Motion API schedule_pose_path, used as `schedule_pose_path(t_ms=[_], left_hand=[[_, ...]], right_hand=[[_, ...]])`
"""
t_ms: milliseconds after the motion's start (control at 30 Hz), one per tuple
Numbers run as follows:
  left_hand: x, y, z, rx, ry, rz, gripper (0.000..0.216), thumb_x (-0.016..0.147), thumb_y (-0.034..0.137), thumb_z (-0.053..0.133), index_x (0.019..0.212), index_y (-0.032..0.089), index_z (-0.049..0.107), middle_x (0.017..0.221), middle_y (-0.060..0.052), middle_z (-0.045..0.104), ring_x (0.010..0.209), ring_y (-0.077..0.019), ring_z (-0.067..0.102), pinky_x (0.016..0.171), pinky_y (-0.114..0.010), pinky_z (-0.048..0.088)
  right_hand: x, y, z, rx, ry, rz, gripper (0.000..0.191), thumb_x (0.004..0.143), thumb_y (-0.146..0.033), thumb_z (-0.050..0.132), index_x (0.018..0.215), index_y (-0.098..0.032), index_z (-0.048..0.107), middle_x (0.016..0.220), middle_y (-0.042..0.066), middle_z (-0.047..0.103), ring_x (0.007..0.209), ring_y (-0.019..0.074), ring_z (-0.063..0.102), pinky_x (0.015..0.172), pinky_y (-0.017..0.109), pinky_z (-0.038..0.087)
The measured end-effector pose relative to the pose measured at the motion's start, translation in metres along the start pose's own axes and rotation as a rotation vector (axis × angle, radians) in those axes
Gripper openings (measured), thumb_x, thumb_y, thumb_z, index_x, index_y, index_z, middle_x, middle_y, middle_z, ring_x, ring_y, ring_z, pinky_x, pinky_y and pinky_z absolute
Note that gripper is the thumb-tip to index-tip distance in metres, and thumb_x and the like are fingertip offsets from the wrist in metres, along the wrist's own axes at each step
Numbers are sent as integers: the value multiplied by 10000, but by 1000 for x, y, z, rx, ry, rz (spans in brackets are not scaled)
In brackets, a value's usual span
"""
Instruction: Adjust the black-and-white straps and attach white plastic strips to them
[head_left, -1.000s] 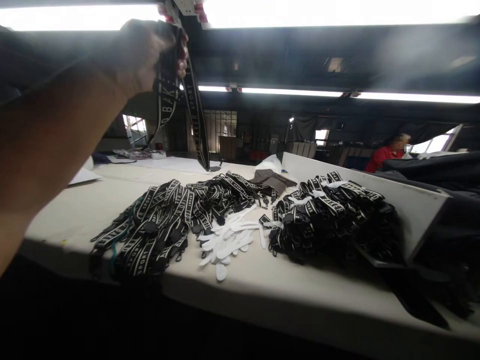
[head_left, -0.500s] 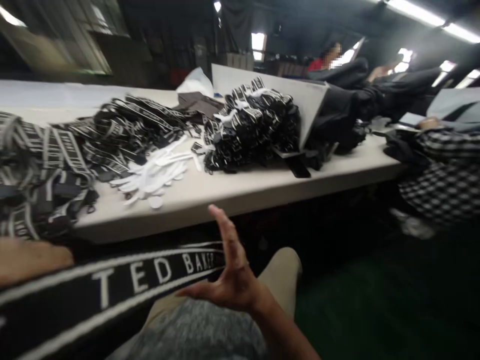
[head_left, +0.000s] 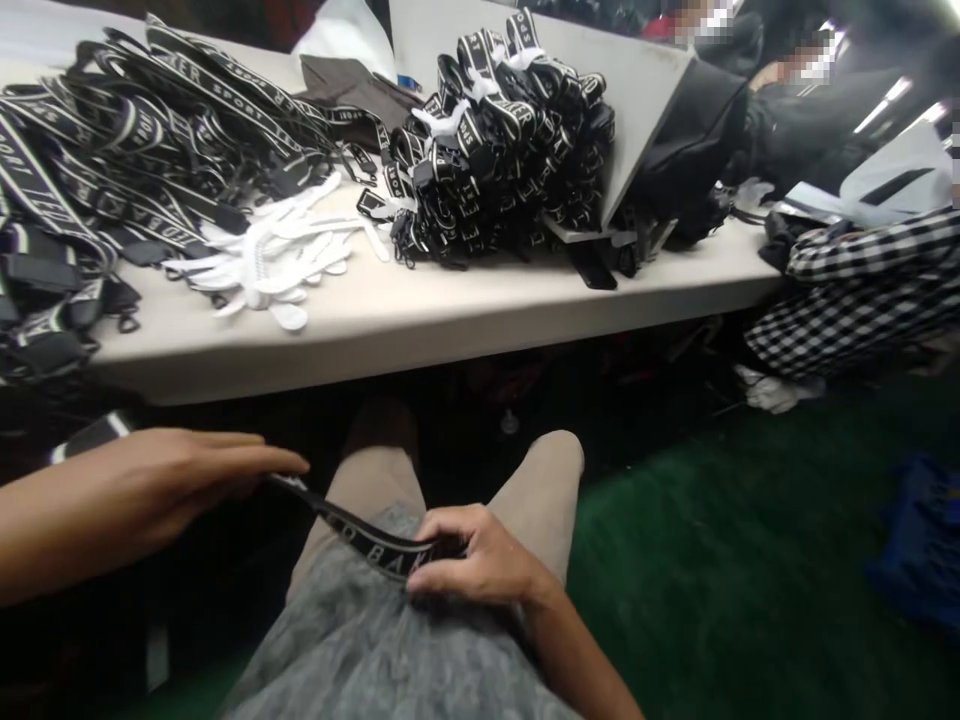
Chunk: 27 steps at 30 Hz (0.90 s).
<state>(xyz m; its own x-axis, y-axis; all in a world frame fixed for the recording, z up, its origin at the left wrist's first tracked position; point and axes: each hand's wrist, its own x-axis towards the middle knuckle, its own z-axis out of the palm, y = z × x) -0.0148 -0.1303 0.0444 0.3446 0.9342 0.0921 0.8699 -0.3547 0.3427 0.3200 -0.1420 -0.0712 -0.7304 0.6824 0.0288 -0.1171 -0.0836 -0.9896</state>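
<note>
A black strap with white lettering (head_left: 352, 528) stretches across my lap between both hands. My left hand (head_left: 176, 480) lies flat over its left part, fingers together, pressing or pinching it. My right hand (head_left: 472, 560) is closed on its right end, against my grey shirt. Above my knees runs the white table (head_left: 420, 320). On it lie a loose heap of the same lettered straps (head_left: 127, 150) at the left, a pile of white plastic pieces (head_left: 270, 260) in the middle, and a bundled stack of straps (head_left: 502, 140) at the right.
A white board (head_left: 637, 90) leans behind the bundled stack, with dark fabric (head_left: 697, 150) past it. A person in a checked shirt (head_left: 855, 290) sits at the right end of the table. Green floor (head_left: 712, 560) spreads to my right, a blue object (head_left: 922, 540) on it.
My left hand came down from overhead with the strap. The view dropped from the ceiling lights to my lap. My right hand, open half a second ago, has closed on the strap's end.
</note>
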Motion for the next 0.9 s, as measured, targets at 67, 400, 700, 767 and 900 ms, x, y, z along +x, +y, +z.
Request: schedule_pose_path(t_ms=[67,400,700,767,900], left_hand=[[0,0,-7,172,39,121,503,862,270,373,1254,434,642,1037,135,698,808,-51,676,695,-127,469],[-19,46,29,49,653,-151,489,921,272,509,1392,402,528,1213,30,644,1037,-200,650,983,-310,498],[-20,41,84,-1161,-162,-430,398,728,378,824,1033,175,670,747,12,569,659,-104,521,604,-172,450],[-17,36,74,-1201,-83,-417,343,684,334,849,930,162,682,706,15,585,609,-89,510,563,-157,435],[-12,26,48,-1191,45,-419,252,668,287,851,770,133,680,624,-4,627,531,-105,550,519,-172,467]], right_hand=[[11,-2,4,-365,110,-65,188,850,-337,726,784,-171,667,773,0,650,730,140,599,694,234,425],[74,-11,5,-711,849,-345,323,949,-313,454,1163,-159,640,1034,97,724,856,214,690,802,294,509],[112,-17,10,-201,556,-254,187,898,-326,533,908,-163,625,789,4,626,723,146,562,671,234,435],[123,-17,12,-164,525,-258,200,907,-342,533,894,-158,612,776,-5,592,712,136,523,661,227,412],[142,-20,22,-127,430,-273,294,940,-437,539,893,-154,599,732,-25,505,665,115,436,629,220,367]])
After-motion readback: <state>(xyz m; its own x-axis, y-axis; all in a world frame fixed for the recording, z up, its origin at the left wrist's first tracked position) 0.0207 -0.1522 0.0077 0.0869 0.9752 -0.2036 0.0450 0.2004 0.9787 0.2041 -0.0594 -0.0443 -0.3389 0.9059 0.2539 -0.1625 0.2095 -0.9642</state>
